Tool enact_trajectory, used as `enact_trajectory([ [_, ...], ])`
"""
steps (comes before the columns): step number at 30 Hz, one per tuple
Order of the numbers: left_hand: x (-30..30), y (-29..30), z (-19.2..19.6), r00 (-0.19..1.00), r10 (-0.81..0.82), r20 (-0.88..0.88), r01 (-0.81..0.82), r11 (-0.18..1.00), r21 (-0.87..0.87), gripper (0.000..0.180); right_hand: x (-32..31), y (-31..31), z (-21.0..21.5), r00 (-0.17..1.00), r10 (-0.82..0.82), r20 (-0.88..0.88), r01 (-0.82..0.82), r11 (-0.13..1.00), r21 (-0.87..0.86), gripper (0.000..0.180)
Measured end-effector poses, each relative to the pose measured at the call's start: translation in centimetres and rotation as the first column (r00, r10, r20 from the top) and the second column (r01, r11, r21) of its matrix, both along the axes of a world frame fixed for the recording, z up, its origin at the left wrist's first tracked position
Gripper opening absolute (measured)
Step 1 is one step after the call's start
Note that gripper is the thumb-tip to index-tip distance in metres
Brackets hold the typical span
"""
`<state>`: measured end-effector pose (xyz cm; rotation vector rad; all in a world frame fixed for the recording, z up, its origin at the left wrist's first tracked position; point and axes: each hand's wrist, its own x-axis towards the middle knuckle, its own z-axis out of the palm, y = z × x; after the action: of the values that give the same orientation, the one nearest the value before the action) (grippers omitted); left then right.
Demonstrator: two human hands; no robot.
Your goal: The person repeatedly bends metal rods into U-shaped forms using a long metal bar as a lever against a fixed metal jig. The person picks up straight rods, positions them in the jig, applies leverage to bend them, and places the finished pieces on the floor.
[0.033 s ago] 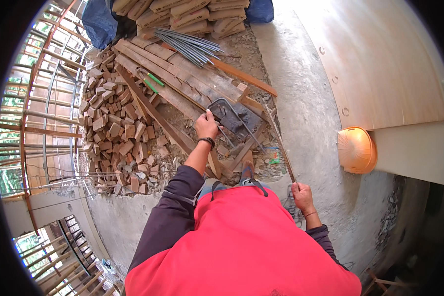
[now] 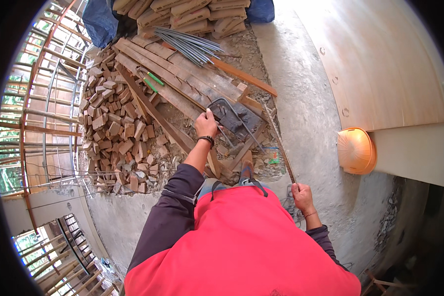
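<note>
My left hand (image 2: 206, 125) is closed on a thin steel rod bent into a rounded rectangle with an open side, a rebar stirrup (image 2: 245, 127). The stirrup lies over a dark metal bending plate (image 2: 251, 122) fixed on timber, and its loose ends point back toward me. My right hand (image 2: 303, 196) grips the near end of a long ribbed steel bar (image 2: 282, 148). That bar slants away to the right edge of the timbers; I cannot tell how its far end meets the plate or wood. A boot (image 2: 247, 170) shows below the plate.
Broken bricks (image 2: 116, 121) are heaped on the left beside long planks (image 2: 182, 74). Green-handled cutters (image 2: 150, 83) and a bundle of cut steel rods (image 2: 188, 45) lie on the planks. Stacked sacks (image 2: 182, 15) stand behind. An orange hard hat (image 2: 357, 150) rests by a plywood sheet (image 2: 380, 64) at right.
</note>
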<state>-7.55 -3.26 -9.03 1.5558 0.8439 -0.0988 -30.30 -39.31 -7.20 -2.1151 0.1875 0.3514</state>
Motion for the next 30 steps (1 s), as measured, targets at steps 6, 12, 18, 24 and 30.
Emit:
enact_trajectory([
  [6,0.8,-0.4,0.3,0.999,0.017,0.029,-0.02,0.997,0.08,0.046,2.2,-1.6,2.6,0.994,0.106,0.032,-0.107,0.994,0.034,0.058],
  [12,1.9,0.0,1.6,0.993,0.043,-0.111,-0.037,0.998,0.055,0.06,5.6,-5.5,4.4,0.958,0.286,-0.021,-0.287,0.953,-0.099,0.057],
  [18,2.1,-0.1,1.9,0.991,0.065,-0.116,-0.058,0.996,0.062,0.058,9.8,-9.6,4.8,0.883,0.46,-0.093,-0.467,0.844,-0.263,0.059],
  [24,1.9,-0.2,1.5,0.989,0.103,-0.11,-0.098,0.994,0.05,0.059,15.7,-11.2,5.5,0.795,0.545,-0.267,-0.607,0.719,-0.338,0.056],
  [30,2.0,-0.2,1.2,0.986,0.125,-0.109,-0.121,0.992,0.048,0.059,23.4,-11.6,5.7,0.741,0.529,-0.413,-0.669,0.634,-0.387,0.058],
])
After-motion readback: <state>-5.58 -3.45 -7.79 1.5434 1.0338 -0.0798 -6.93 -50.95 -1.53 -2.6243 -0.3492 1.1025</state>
